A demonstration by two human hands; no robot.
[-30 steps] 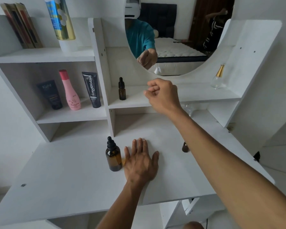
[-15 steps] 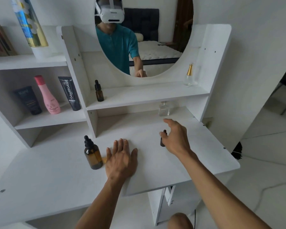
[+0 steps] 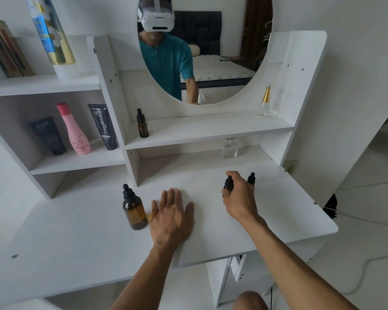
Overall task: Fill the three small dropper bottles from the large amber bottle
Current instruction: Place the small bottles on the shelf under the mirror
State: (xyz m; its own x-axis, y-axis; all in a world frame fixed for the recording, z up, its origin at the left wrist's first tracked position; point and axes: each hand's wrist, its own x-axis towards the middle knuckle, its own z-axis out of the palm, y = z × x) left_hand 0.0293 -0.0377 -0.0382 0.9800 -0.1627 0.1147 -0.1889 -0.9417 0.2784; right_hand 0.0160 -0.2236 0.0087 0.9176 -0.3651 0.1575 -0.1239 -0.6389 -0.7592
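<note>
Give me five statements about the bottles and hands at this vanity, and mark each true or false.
1. The left hand lies flat on the tabletop. True.
2. The large amber bottle is uncapped. False: its black dropper cap is on.
3. The right hand holds a small bottle. True.
4. A small dropper bottle stands on the shelf under the mirror. True.
5. The pink bottle stands on the tabletop. False: it stands in the left shelf compartment, between two dark tubes.
</note>
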